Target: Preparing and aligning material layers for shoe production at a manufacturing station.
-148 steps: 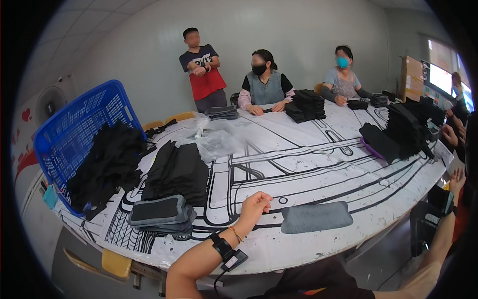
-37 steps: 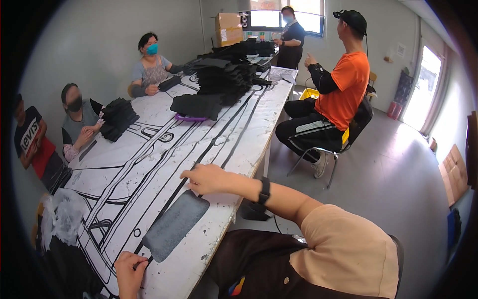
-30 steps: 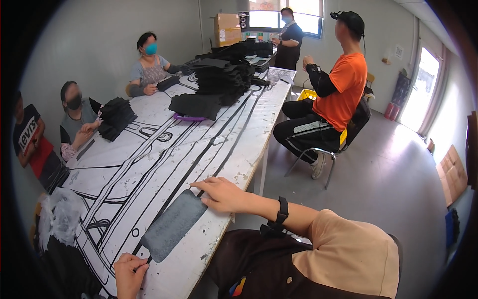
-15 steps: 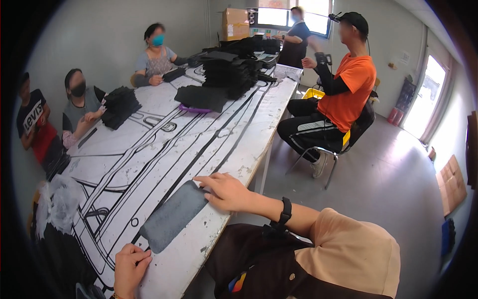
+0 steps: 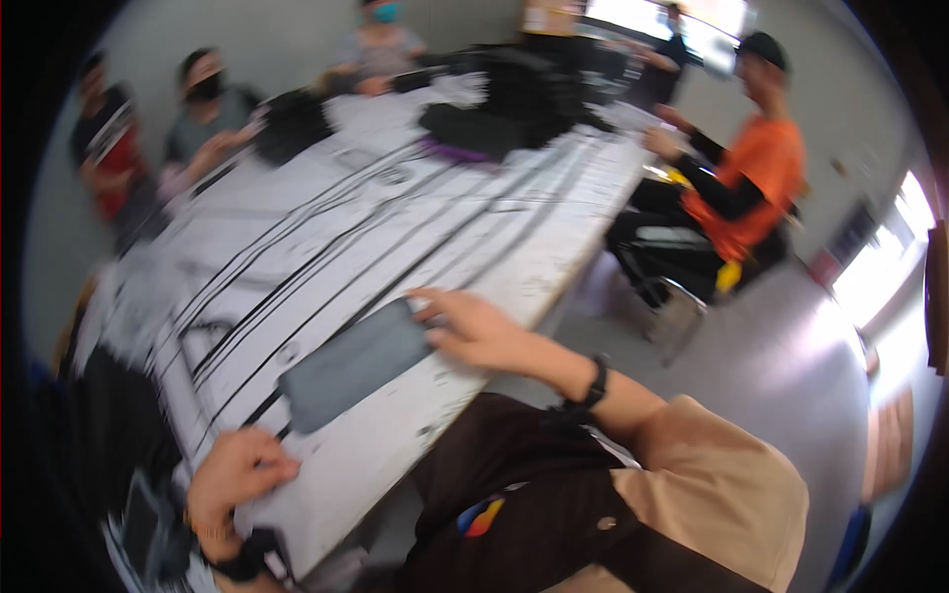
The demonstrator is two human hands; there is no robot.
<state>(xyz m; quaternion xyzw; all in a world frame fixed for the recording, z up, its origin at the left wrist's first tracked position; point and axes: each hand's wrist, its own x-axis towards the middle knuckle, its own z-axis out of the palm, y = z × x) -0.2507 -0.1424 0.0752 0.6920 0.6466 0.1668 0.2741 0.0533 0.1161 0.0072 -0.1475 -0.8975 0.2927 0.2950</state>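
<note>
A grey, flat rectangular pad with rounded corners [image 5: 356, 366] lies slantwise on the white table [image 5: 534, 272], near its front edge. My right hand [image 5: 476, 331] rests at the pad's far right end. Its fingers are spread, with forefinger and thumb touching the end near its corners. Just off the pad's near left end hovers my left hand [image 5: 237, 476], apart from it. The left fingers are curled toward the thumb, and nothing shows between them. Motion blur softens both hands.
Black sheet pieces [image 5: 524, 109] are heaped on the table's far part, by a purple item [image 5: 455, 151]. Clear plastic [image 5: 133, 296] and dark material [image 5: 124, 395] lie at left. Several people are around the table; one in orange [image 5: 766, 168] sits at right.
The whole view has shifted, so the table and people sit higher and further right. My left hand has lifted and moved a little away from the pad. My right hand stays at its end.
</note>
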